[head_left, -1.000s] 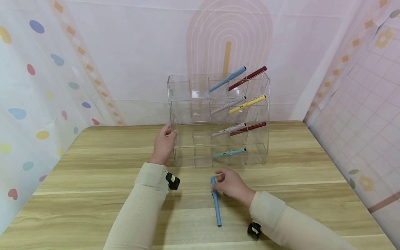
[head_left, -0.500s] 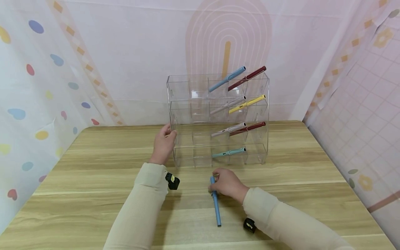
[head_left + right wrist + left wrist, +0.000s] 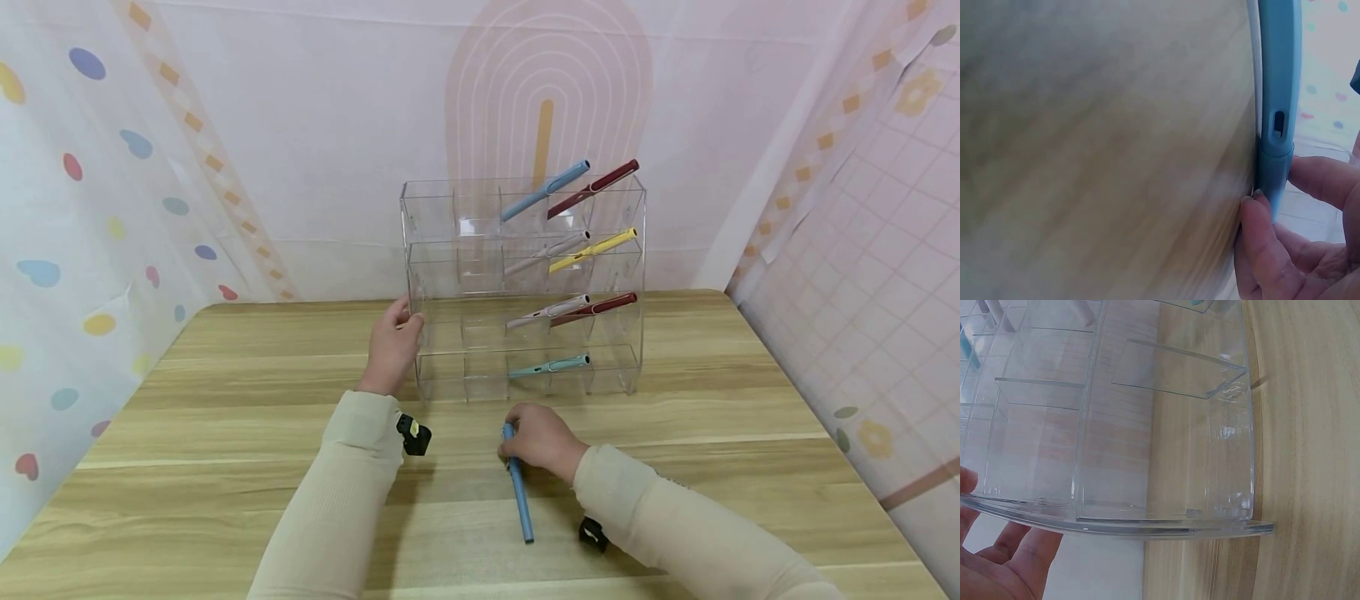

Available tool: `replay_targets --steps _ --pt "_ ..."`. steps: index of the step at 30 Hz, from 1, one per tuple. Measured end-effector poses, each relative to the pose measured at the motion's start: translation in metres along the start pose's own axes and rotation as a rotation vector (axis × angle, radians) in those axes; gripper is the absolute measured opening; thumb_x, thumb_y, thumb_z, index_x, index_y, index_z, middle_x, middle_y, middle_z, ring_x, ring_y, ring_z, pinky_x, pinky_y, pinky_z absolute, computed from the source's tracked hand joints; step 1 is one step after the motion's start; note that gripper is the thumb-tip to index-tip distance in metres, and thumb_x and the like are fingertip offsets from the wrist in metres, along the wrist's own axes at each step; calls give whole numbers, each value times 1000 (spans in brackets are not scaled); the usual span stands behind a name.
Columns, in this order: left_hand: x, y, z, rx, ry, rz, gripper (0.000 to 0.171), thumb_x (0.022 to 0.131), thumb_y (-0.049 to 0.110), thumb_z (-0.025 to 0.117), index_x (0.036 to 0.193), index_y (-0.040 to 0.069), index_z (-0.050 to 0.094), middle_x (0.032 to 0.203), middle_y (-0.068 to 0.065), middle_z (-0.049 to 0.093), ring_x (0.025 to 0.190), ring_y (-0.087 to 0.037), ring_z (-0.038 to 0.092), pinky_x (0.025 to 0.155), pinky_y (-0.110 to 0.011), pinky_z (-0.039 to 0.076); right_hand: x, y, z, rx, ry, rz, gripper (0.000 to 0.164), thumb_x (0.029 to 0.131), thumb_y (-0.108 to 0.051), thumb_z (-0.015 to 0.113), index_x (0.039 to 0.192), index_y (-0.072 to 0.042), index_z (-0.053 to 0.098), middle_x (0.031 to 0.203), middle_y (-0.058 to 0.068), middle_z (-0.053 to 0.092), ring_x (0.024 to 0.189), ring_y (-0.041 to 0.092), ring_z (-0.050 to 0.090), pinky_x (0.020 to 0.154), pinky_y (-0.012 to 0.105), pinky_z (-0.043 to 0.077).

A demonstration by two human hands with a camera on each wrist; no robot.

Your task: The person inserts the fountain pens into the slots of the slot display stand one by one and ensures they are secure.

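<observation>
In the head view a blue pen [image 3: 519, 493] lies on the wooden table, in front of a clear pen rack [image 3: 486, 388]. My right hand [image 3: 543, 437] pinches its far end; the right wrist view has the thumb on one side of the blue pen [image 3: 1280, 75] and fingertips [image 3: 1257, 219] on the other. At the rack's left side panel, my left hand [image 3: 392, 346] holds on. The left wrist view shows the thumb and fingers of my left hand [image 3: 1004, 565] on either side of that clear panel [image 3: 1129, 530].
The rack's right half holds several pens: blue [image 3: 546, 190] and dark red [image 3: 594, 188] on top, grey [image 3: 549, 252] and yellow [image 3: 594, 250] below, then pale pink [image 3: 549, 311] and dark red [image 3: 600, 307], and teal [image 3: 551, 366] lowest. A patterned curtain [image 3: 337, 150] hangs behind.
My right hand has moved slightly left and its fingers have closed onto the blue pen's far end. The left hand and the rack stay where they were.
</observation>
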State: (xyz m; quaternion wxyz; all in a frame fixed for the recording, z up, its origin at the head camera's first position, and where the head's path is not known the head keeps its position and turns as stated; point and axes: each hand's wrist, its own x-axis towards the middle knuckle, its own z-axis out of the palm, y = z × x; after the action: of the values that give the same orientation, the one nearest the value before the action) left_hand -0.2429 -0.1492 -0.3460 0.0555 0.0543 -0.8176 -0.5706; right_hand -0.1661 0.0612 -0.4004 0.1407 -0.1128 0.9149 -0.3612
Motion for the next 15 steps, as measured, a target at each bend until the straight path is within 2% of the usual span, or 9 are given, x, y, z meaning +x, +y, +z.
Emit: replay_targets --steps 4,10,15 --pt "0 0 -1 -3 -8 -12 49 101 17 43 149 16 38 132 -19 48 100 -23 48 75 -29 41 2 3 0 39 8 5 30 76 -6 76 103 3 67 74 1 60 61 12 50 57 25 42" --pt "-1 1 -1 -3 -16 -20 50 101 19 43 150 16 36 135 -20 45 101 -24 47 80 -32 42 0 9 -4 214 4 47 26 78 -3 71 103 2 65 68 3 63 55 10 55 52 26 50" --pt "-2 1 -1 -21 -30 -30 51 101 20 43 151 17 34 138 -19 43 103 -24 46 82 -33 43 -4 13 -8 323 28 70 33 78 -2 67 109 4 61 77 8 63 58 12 56 52 28 52"
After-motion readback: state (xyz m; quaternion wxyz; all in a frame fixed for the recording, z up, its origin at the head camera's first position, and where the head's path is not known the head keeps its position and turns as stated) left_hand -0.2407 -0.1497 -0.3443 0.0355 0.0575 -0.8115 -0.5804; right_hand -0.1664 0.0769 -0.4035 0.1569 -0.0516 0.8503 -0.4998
